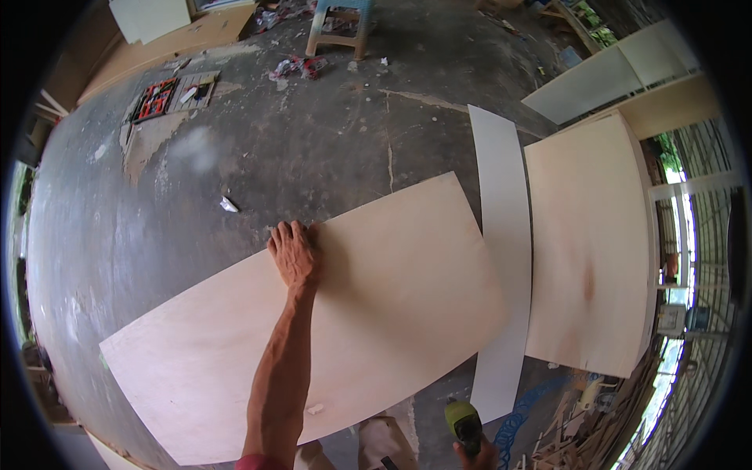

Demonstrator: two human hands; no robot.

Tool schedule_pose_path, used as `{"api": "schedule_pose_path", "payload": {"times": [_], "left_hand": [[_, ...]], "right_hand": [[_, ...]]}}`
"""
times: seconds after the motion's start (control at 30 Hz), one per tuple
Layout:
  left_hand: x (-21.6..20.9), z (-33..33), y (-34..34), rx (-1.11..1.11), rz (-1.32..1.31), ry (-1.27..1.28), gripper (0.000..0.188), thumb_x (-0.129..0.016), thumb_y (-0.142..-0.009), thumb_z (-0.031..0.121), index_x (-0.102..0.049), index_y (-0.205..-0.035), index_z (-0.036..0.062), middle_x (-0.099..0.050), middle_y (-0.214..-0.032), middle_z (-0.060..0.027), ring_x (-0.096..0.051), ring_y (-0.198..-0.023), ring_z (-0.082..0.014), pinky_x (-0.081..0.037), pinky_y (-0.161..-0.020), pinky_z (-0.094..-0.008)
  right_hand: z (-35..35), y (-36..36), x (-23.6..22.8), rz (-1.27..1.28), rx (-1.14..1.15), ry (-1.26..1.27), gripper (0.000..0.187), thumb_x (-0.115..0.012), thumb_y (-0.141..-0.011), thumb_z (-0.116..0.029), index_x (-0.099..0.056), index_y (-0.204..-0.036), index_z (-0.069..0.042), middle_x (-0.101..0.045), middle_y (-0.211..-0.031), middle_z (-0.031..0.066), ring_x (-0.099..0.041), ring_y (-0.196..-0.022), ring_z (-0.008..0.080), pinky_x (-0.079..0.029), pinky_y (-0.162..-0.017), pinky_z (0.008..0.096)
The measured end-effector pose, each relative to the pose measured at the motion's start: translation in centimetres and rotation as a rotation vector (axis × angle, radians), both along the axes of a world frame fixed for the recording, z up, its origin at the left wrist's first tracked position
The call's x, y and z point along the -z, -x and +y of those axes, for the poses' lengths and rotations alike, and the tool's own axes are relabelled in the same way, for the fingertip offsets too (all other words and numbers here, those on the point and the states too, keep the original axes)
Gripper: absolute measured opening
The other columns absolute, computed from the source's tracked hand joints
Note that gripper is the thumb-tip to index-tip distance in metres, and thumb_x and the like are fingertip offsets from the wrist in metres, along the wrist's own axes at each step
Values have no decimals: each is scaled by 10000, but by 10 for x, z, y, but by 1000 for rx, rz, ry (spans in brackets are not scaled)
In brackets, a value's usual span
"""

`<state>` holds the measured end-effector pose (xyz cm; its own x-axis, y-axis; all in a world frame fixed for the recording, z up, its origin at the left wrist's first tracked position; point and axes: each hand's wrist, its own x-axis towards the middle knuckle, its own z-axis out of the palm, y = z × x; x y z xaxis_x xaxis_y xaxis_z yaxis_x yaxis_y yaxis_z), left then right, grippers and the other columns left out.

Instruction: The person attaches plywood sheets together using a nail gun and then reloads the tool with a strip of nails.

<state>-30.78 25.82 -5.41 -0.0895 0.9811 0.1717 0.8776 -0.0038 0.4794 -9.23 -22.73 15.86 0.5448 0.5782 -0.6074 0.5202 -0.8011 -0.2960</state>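
A large pale plywood board [392, 298] lies slanted across the middle, just in front of my body. My left hand [294, 254] grips its far edge, fingers bent over it and forearm crossing the board. Low in the view, right of the board's near edge, my right hand [479, 456] is wrapped round a green and black hand-held power tool [464, 423]; its exact kind is hard to make out. The board's right end overlaps a long white strip panel [503, 196]. Most of my right hand is cut off by the lower edge.
Stacked plywood sheets [591, 251] stand at the right. A blue coiled hose [513, 427] runs near wood offcuts [580, 423] at the lower right. On the dark concrete floor [211, 251] lie a red-and-black tool case [155, 99] and a white scrap [228, 204]. A stool [339, 27] stands far off.
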Motion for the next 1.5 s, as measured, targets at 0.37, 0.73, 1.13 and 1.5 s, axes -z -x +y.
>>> {"api": "schedule_pose_path", "payload": {"times": [0.37, 0.73, 1.13, 1.5], "left_hand": [[-9, 5, 3, -92, 46, 163, 341, -561, -1020, 369, -551, -842, 78, -548, -927, -94, -527, -1004, -298, -379, -925, -434], [-21, 3, 2, -145, 68, 314, 395, -544, -1041, 374, -529, -767, 90, -610, -775, -60, -611, -821, -249, -392, -950, -419], [-20, 1, -1, -108, 90, 287, 381, -565, -1032, 344, -528, -750, 91, -608, -761, -58, -588, -795, -254, -393, -900, -414], [-21, 3, -3, -138, 46, 274, 342, -578, -1019, 296, -542, -751, 87, -618, -758, -79, -595, -808, -276, -407, -903, -430]], "right_hand": [[211, -68, -36, 290, 153, -213, 247, -780, -856, -171, -647, -960, 10, -671, -746, 70, -644, -634, 163, -519, -605, 336], [392, -119, 11, 693, 454, -238, 505, -670, -890, -49, -558, -1371, 54, -521, -662, 1, -535, -582, 120, -524, -681, 327], [473, -169, 29, 570, 377, -288, 499, -679, -905, -90, -551, -1374, 19, -507, -685, -24, -514, -569, 101, -502, -646, 319], [477, -176, 31, 611, 425, -295, 448, -689, -902, -94, -586, -1333, -26, -509, -682, -21, -514, -545, 103, -509, -633, 311]]}}
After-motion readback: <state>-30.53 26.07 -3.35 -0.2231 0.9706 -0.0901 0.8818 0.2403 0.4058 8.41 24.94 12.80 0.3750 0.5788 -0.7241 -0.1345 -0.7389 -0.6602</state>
